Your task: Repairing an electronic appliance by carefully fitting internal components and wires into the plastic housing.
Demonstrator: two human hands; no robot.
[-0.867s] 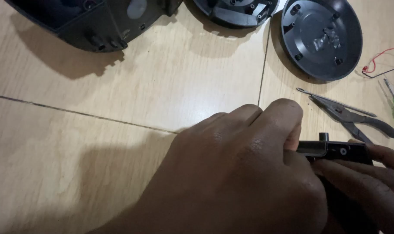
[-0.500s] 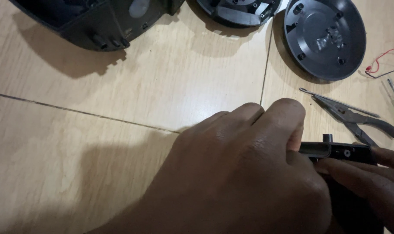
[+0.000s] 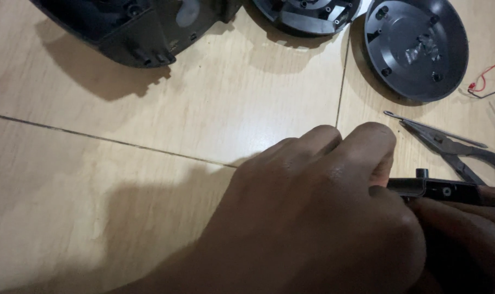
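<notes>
Since the earlier frames little has shifted: the left hand [image 3: 313, 218] stays curled over the small black part [image 3: 438, 189], and the pliers [image 3: 454, 149] now sit slightly lower and further right in view.

The small black part is a flat, matte plastic bar with a short peg standing on its top and a tiny round hole on its side. It lies at the near right of the tabletop [image 3: 122, 179], pinched between both hands. The left hand's fingers are closed down on its left end, the knuckles bent and the thumb tucked against the bar. The right hand [image 3: 465, 234] comes in from the near right corner; its fingers lie along and under the bar's right end, closed on it, though most of that hand is cut off by the frame.

Just beyond the hands lie the pliers, dull grey metal with long thin jaws, and beside them a slim metal rod [image 3: 438, 129]. Further toward the far right edge rests a round dark plastic cover [image 3: 416, 49], shallow like a dish, with screw posts around its rim. A red wire [image 3: 484, 73] curls at the right edge. Along the far edge sit a second round housing [image 3: 307, 13] and a large dark casing [image 3: 133, 27]. The left and middle of the pale wood-grain tabletop, crossed by thin seams, lie open.
</notes>
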